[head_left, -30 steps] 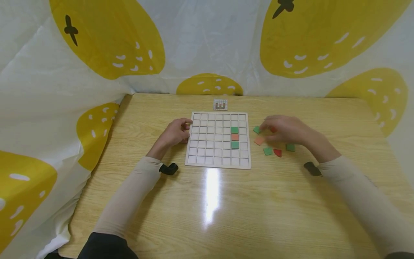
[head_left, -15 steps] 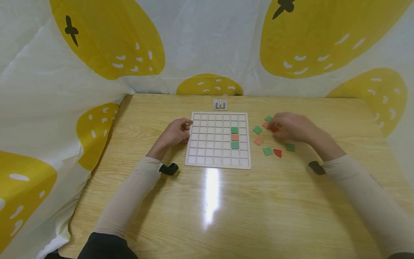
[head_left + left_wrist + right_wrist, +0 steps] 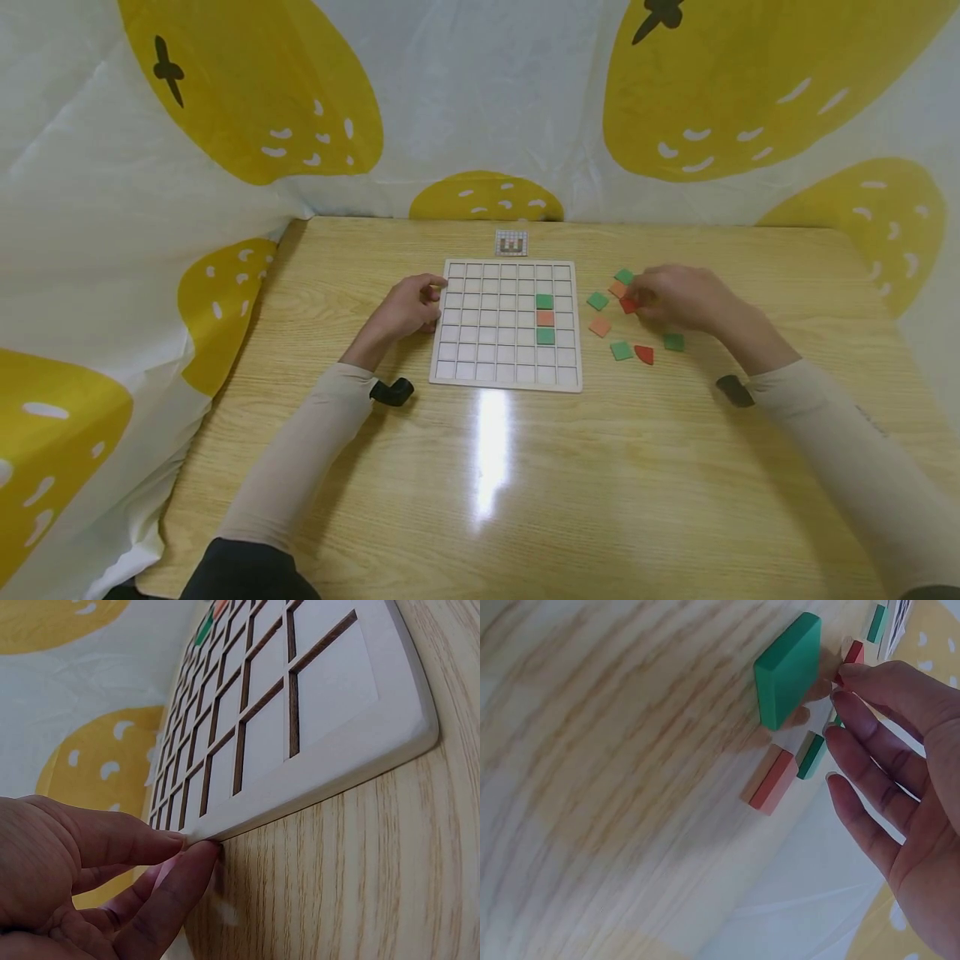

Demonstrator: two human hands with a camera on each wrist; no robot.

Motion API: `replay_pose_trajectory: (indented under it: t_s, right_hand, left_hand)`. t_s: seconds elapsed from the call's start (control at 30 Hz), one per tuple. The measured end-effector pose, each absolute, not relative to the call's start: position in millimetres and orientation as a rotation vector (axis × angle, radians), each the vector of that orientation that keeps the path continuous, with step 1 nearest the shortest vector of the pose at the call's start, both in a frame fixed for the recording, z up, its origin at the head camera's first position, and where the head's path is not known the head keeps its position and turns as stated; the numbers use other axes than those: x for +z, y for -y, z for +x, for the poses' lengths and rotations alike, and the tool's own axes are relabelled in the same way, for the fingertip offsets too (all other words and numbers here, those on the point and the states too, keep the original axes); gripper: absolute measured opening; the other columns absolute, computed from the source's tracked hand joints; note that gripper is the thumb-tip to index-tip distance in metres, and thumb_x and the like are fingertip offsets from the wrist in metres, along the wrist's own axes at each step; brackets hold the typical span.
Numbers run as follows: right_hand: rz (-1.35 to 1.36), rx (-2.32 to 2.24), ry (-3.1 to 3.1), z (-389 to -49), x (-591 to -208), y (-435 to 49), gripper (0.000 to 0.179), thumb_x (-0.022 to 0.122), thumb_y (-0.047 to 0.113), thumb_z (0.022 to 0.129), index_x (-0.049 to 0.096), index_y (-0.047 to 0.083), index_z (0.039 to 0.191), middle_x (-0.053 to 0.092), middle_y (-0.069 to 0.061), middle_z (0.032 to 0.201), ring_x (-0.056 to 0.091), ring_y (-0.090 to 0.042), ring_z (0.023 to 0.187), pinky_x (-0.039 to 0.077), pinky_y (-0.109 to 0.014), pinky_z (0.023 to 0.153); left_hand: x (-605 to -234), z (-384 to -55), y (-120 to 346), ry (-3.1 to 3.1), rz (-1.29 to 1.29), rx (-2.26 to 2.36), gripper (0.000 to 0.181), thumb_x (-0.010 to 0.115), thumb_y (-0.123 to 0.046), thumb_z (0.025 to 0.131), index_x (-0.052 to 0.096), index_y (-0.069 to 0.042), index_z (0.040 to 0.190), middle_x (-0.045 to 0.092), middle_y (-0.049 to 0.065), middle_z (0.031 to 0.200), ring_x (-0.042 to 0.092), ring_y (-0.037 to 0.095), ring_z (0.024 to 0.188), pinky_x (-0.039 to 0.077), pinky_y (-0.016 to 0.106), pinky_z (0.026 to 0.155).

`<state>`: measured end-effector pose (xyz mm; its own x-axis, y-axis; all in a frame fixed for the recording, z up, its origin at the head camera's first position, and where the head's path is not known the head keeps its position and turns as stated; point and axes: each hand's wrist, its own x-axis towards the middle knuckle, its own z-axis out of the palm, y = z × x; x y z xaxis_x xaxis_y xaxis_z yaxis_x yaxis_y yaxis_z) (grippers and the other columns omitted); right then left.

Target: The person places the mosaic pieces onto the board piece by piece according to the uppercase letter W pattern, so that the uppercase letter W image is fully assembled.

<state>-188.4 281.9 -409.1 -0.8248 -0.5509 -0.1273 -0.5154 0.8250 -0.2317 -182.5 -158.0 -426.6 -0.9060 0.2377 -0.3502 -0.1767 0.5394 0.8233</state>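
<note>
A white grid board [image 3: 487,386] lies flat on the wooden table, with two green square tiles and one orange tile in a column toward its right side. My left hand [image 3: 410,307] is at the board's left edge, its thumb and a finger holding the rim [image 3: 315,791] in the left wrist view. To the right of the board, my right hand [image 3: 678,297] pinches a red tile [image 3: 628,306] at its thumb and index fingertips. The other fingers are spread and hold nothing in the right wrist view, where a green tile [image 3: 791,671] lies nearby.
Loose tiles lie about the right hand: an orange tile [image 3: 599,326], a green tile [image 3: 621,351], a red quarter-round tile [image 3: 644,355] and several others. Behind the board lies a small pattern card [image 3: 512,242]. A printed white curtain [image 3: 480,108] hangs along the table's back edge.
My right hand moved right and away from the board, uncovering green and orange tiles, then dipped slightly. The red tile at its fingertips shifted a little left and nearer. My left hand stayed put.
</note>
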Motion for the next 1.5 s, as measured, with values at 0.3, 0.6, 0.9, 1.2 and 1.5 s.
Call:
replay_pose_trajectory:
  t_s: [0.3, 0.6, 0.9, 1.2, 1.5]
  right_hand:
    - [-0.946, -0.228, -2.8, -187.6, -409.3, -279.5, 0.022, 0.078, 0.016, 0.085, 0.076, 0.025, 0.105, 0.061, 0.01, 0.086, 0.059, -0.012, 0.077, 0.047, -0.036, 0.058]
    - [-0.984, -0.261, -2.784, -186.8, -407.0, -278.3, 0.022, 0.077, 0.01, 0.083, 0.076, 0.019, 0.103, 0.066, 0.006, 0.089, 0.063, -0.014, 0.08, 0.053, -0.039, 0.064]
    - [-1.063, -0.243, -2.758, -185.9, -410.0, -278.2, 0.025, 0.079, 0.013, 0.085, 0.077, 0.022, 0.108, 0.06, 0.011, 0.087, 0.057, -0.011, 0.076, 0.048, -0.033, 0.059]
    - [-0.994, -0.266, -2.785, -184.5, -404.7, -277.4, 0.013, 0.084, 0.022, 0.083, 0.075, 0.024, 0.091, 0.062, 0.007, 0.092, 0.061, -0.011, 0.078, 0.052, -0.038, 0.063]
    - [-1.034, -0.333, -2.719, -184.7, -411.4, -280.1, 0.014, 0.083, 0.017, 0.084, 0.073, 0.022, 0.093, 0.061, 0.005, 0.094, 0.063, -0.012, 0.082, 0.052, -0.037, 0.067]
  left_hand:
    - [-428.0, -184.1, 158.6, -2.359, 0.05, 1.324, 0.051, 0.058, 0.006, 0.096, 0.051, -0.007, 0.145, 0.051, 0.015, 0.114, 0.055, 0.026, 0.086, 0.058, 0.032, 0.068]
    - [-428.2, -184.0, 158.3, -2.355, 0.04, 1.325, 0.052, 0.058, 0.007, 0.096, 0.051, -0.008, 0.145, 0.051, 0.015, 0.116, 0.055, 0.026, 0.088, 0.058, 0.033, 0.07]
    - [-428.1, -184.4, 157.3, -2.369, 0.038, 1.309, 0.052, 0.059, 0.006, 0.095, 0.052, -0.008, 0.145, 0.051, 0.014, 0.115, 0.055, 0.025, 0.088, 0.058, 0.032, 0.069]
    - [-426.5, -182.5, 157.0, -2.366, 0.033, 1.309, 0.052, 0.058, 0.007, 0.096, 0.051, -0.008, 0.145, 0.051, 0.015, 0.117, 0.055, 0.025, 0.089, 0.059, 0.033, 0.07]
    - [-425.8, -182.9, 156.8, -2.356, 0.039, 1.322, 0.052, 0.057, 0.008, 0.095, 0.051, -0.006, 0.145, 0.051, 0.014, 0.115, 0.054, 0.024, 0.087, 0.058, 0.033, 0.07]
